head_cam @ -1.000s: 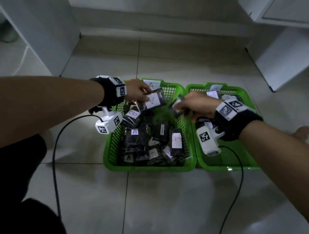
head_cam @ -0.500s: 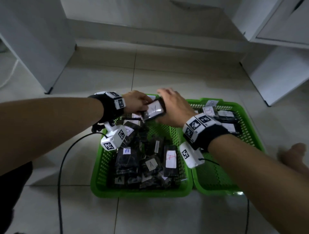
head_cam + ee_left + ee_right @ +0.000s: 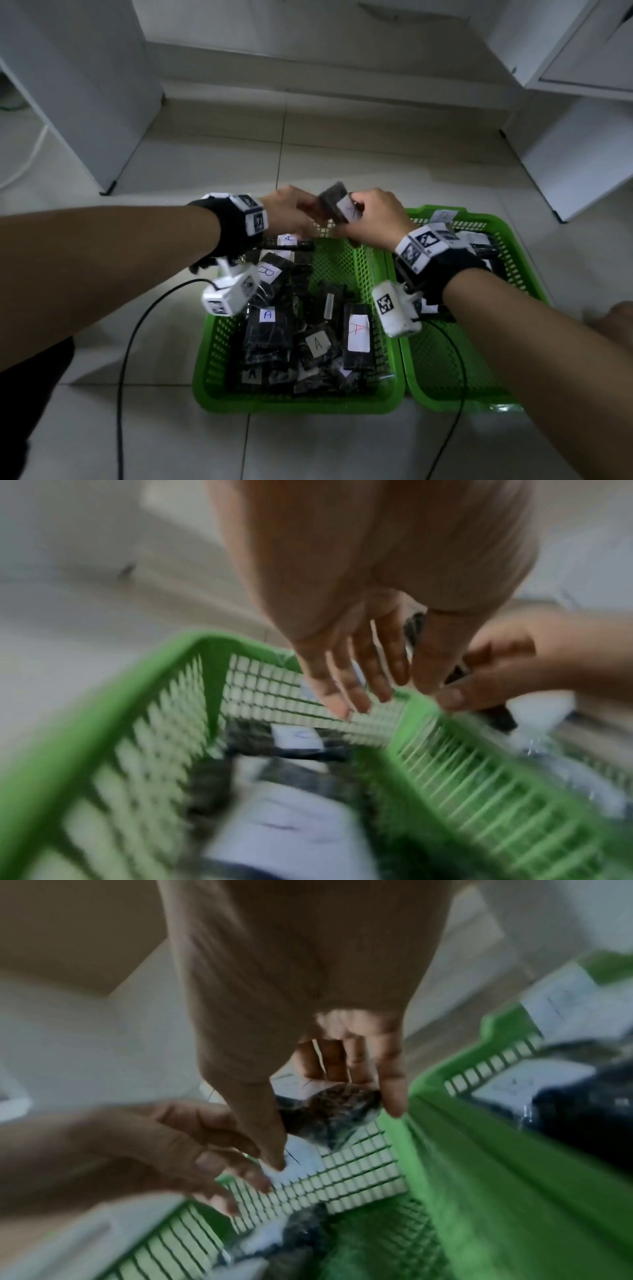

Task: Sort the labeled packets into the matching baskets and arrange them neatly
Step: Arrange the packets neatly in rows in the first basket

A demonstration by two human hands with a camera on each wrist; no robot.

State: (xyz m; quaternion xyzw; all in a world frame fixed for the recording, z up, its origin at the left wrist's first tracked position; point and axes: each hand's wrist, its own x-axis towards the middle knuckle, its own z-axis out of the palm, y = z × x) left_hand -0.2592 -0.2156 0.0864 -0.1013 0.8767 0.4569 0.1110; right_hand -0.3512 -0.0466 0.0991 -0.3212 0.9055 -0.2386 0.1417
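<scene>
held packet: a dark packet (image 3: 337, 205) with a white label sits between the two hands, raised above the far rim of the left basket; the mark on its label is too blurred to read.
right hand: the right hand (image 3: 373, 219) grips the packet, thumb on the label side and fingers curled behind it (the right wrist view shows this pinch, with the dark body of the packet (image 3: 329, 1110) under the fingers).
left hand: the left hand (image 3: 291, 212) is just beside the packet on its left; its fingers (image 3: 356, 680) are loosely spread and point down toward the basket wall. whether the thumb touches the packet, i cannot tell.
left basket: the green left basket (image 3: 219, 342) on the tiled floor holds a loose heap of dark packets, several labelled "a" (image 3: 318, 343), one labelled "b" (image 3: 268, 271), lying at mixed angles and overlapping.
right basket: the green right basket (image 3: 513, 260) touches the left one side by side; a few packets (image 3: 479, 241) lie at its far end, partly hidden by the right wrist.
surroundings: black cables (image 3: 137, 325) trail from both wrist cameras across the floor (image 3: 325, 154), with white cabinets (image 3: 78, 85) beyond.
</scene>
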